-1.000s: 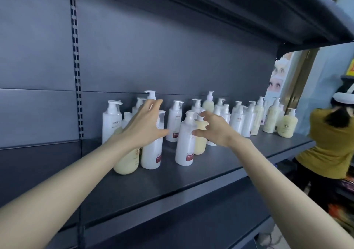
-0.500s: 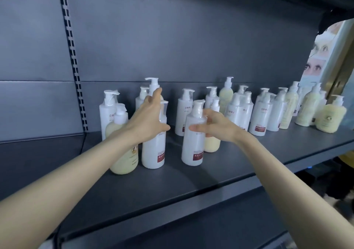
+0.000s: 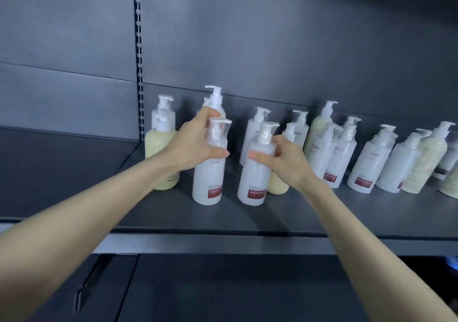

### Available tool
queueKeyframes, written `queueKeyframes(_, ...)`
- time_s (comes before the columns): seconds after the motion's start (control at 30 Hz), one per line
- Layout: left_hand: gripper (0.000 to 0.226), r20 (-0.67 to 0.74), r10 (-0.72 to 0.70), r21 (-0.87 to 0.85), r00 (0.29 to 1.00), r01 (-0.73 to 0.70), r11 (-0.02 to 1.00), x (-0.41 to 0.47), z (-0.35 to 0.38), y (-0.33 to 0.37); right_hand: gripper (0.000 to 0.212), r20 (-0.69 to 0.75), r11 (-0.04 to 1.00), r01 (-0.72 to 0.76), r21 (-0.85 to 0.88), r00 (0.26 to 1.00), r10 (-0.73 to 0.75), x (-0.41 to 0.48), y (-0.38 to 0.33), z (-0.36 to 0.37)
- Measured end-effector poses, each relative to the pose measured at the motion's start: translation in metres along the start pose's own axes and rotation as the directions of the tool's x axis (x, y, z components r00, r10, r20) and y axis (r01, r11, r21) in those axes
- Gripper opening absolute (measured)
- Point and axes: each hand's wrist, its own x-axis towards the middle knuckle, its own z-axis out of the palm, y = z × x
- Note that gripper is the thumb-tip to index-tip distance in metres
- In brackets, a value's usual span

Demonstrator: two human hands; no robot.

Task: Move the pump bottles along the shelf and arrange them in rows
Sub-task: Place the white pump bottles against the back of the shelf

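Note:
Several white and cream pump bottles stand on a dark grey shelf (image 3: pixel 309 217). My left hand (image 3: pixel 193 146) grips the shoulder and neck of a front white bottle with a red label (image 3: pixel 209 180), thumb across its front. My right hand (image 3: pixel 285 163) grips the neighbouring white red-label bottle (image 3: pixel 254 178) just below its pump, thumb in front and fingers curled behind. Both bottles stand upright on the shelf, a small gap between them. A cream bottle (image 3: pixel 276 185) is partly hidden behind my right hand. Another cream bottle (image 3: pixel 159 148) stands left of my left wrist.
More bottles stand along the back panel (image 3: pixel 257 128) and in a loose group to the right (image 3: pixel 369 163). A slotted upright rail (image 3: pixel 138 49) divides the back wall. Bare shelf lies left of the rail (image 3: pixel 62 173) and along the front edge (image 3: pixel 247 245).
My thumbs and fingers have closed round the two front white bottles, which they were only reaching for before. The view has swung left and nearer; the person at the right is out of sight.

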Motion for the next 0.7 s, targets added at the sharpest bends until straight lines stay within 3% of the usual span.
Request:
queueKeyframes(0.13, 0.097, -0.077, -0.090, -0.146, 0.993, 0.078, 0.986, -0.024, 0.018, -0.007, 0.055, 0.062, 0.995, -0.023, 0.100, 0.998, 0.017, 0.002, 0.003, 0.004)
queueKeyframes(0.2, 0.099, -0.075, -0.186, -0.158, 0.980, 0.173, 0.972, -0.034, 0.028, -0.017, 0.054, 0.098, 0.987, -0.049, 0.154, 0.995, 0.034, 0.004, 0.007, 0.006)
queueKeyframes(0.37, 0.067, -0.032, -0.313, -0.151, 0.949, 0.305, 0.940, -0.042, 0.037, -0.027, 0.049, 0.082, 0.970, -0.040, 0.239, 0.996, 0.020, 0.000, 0.009, 0.008)
queueKeyframes(0.53, 0.056, -0.032, -0.279, -0.274, 0.960, 0.260, 0.926, -0.067, 0.012, -0.003, 0.049, -0.023, 0.968, 0.058, 0.244, 0.998, -0.055, -0.012, -0.016, 0.013)
queueKeyframes(0.7, 0.036, -0.092, -0.270, -0.370, 0.959, 0.218, 0.903, -0.103, -0.052, 0.014, 0.042, -0.085, 0.906, 0.138, 0.399, 0.990, -0.114, -0.027, -0.073, 0.030)
